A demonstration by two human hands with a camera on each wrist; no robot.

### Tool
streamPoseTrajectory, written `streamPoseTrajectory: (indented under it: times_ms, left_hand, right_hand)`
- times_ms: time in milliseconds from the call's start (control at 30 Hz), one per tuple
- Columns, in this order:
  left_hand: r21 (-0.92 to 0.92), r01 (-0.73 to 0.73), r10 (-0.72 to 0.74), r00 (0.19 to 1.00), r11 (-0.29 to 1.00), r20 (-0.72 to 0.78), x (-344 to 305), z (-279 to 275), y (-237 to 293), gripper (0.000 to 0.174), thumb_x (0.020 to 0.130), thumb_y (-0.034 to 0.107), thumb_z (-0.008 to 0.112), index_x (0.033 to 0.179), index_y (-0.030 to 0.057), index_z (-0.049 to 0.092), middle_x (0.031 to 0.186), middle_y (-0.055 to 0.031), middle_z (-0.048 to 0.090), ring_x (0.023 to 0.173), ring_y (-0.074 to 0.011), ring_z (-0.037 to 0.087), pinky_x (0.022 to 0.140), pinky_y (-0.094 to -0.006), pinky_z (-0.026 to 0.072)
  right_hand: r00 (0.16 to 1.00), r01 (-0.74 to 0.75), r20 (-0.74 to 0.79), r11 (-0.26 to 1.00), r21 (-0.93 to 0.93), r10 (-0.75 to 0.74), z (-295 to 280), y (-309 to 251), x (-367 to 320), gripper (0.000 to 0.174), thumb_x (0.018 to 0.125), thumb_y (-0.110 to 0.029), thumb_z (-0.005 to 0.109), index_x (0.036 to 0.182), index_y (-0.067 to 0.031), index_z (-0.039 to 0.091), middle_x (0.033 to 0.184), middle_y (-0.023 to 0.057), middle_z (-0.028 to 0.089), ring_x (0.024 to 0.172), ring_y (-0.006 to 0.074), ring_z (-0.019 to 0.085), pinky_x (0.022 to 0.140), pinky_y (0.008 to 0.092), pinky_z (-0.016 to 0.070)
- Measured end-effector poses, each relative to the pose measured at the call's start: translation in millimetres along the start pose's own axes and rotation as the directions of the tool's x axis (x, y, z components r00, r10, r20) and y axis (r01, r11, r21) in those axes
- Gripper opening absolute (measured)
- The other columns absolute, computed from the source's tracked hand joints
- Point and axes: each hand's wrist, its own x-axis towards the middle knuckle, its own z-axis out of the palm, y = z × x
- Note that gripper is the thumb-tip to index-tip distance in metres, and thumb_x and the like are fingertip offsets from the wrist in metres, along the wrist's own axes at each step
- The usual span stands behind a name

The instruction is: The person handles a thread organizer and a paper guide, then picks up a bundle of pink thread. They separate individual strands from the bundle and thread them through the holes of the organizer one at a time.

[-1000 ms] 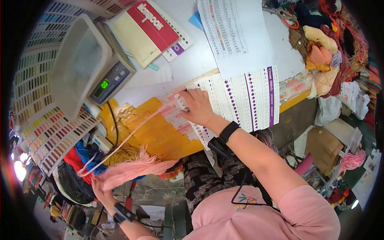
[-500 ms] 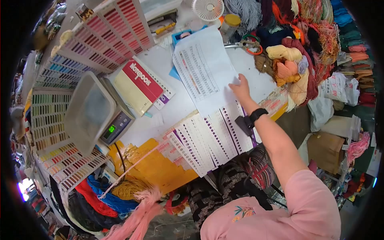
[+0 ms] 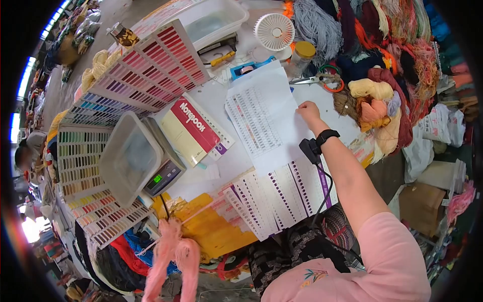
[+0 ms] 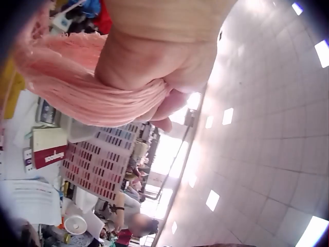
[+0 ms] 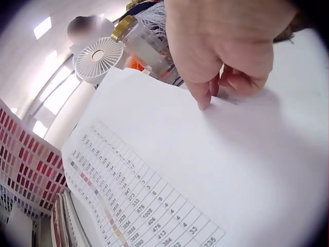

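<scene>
My right hand (image 3: 309,115) pinches the right edge of a white printed sheet (image 3: 274,108). In the right wrist view the thumb and bent fingers meet at the sheet's border, above a number table with small colour swatches. A skein of pink yarn (image 3: 187,259) hangs at the lower left of the head view, one thin strand trailing to the table. The left wrist view has my left hand (image 4: 149,67) holding this skein, which loops through the hand; most fingers are hidden. Under the sheet's lower end lie cards with purple bands and rows of holes (image 3: 297,196).
Left on the table stand a scale (image 3: 166,176) with a plastic tray (image 3: 132,158) and a folding colour chart (image 3: 146,65). A notebook (image 3: 190,128) lies beside them. Farther back are a small fan (image 3: 274,32), a jar (image 3: 302,55) and scissors (image 3: 307,80). Yarn bundles (image 3: 372,103) crowd the right side.
My right hand has left the hole cards, moved up and right, and taken the printed sheet's edge. The pink skein was lowered, then raised in front; my left hand has left the head view.
</scene>
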Motion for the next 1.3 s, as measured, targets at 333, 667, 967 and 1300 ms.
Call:
streamPoseTrajectory:
  times_ms: [333, 667, 967, 1300]
  left_hand:
    - [-0.081, 0.363, -0.339, 0.914, 0.928, 0.222, 43, 3, -74, 0.023, 0.087, 0.026, 0.041, 0.096, 0.0054, 0.047, 0.070, -0.0014, 0.052, 0.047, -0.0085, 0.047, 0.046, -0.0183, 0.0386]
    - [0.398, 0.410, -0.445, 0.896, 0.821, -0.006, 174, 52, -206, 0.021, 0.086, 0.019, 0.045, 0.101, 0.0067, 0.052, 0.069, 0.0024, 0.050, 0.048, -0.0055, 0.037, 0.037, -0.0173, 0.0272]
    - [0.761, 0.212, -0.551, 0.805, 0.613, 0.219, 271, 101, -318, 0.032, 0.088, 0.022, 0.041, 0.112, 0.0022, 0.048, 0.125, -0.0082, 0.036, 0.111, -0.0163, 0.037, 0.088, -0.0310, 0.0328]
    - [0.874, -0.154, -0.461, 0.800, 0.460, 0.384, 282, 122, -350, 0.030, 0.088, 0.022, 0.041, 0.112, 0.0070, 0.051, 0.138, -0.0196, 0.010, 0.129, -0.0266, 0.009, 0.101, -0.0331, 0.0145]
  right_hand:
    - [0.935, 0.086, 0.240, 0.824, 0.561, -0.261, -36, -77, -23, 0.005, 0.083, -0.009, 0.044, 0.085, -0.0067, 0.040, 0.066, 0.0020, 0.047, 0.055, 0.0153, 0.058, 0.045, 0.0205, 0.0416]
    - [0.934, 0.080, 0.216, 0.758, 0.647, -0.283, -10, -108, 14, 0.008, 0.084, -0.010, 0.042, 0.091, -0.0073, 0.039, 0.082, 0.0044, 0.048, 0.071, 0.0162, 0.060, 0.054, 0.0236, 0.0458]
    - [0.814, 0.521, -0.233, 0.846, -0.111, -0.532, -21, -30, 34, 0.042, 0.068, 0.004, 0.047, 0.110, -0.0051, 0.042, 0.109, 0.0146, 0.047, 0.092, 0.0313, 0.052, 0.077, 0.0362, 0.0434]
    - [0.862, 0.464, 0.219, 0.539, -0.703, -0.457, -70, -40, 51, 0.030, 0.068, 0.002, 0.049, 0.097, -0.0074, 0.051, 0.096, 0.0091, 0.049, 0.087, 0.0268, 0.055, 0.069, 0.0374, 0.0446]
